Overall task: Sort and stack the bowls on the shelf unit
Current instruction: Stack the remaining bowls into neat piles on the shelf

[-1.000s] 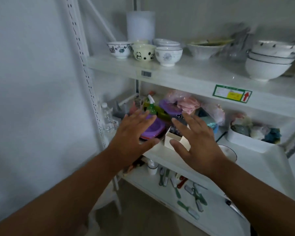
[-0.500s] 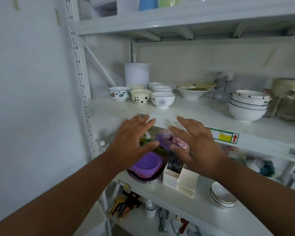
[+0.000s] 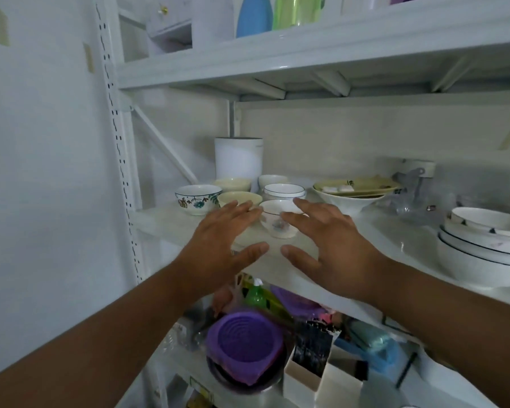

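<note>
On the middle shelf (image 3: 321, 278), a wide white bowl (image 3: 348, 201) holds yellowish plates with small white pieces on top; three dark-rimmed bowls (image 3: 483, 251) sit nested at the right. Small bowls cluster at the left, and the flower-printed, dark-rimmed one (image 3: 277, 222) stands between the spread, empty left hand (image 3: 218, 251) and right hand (image 3: 333, 245).
</note>
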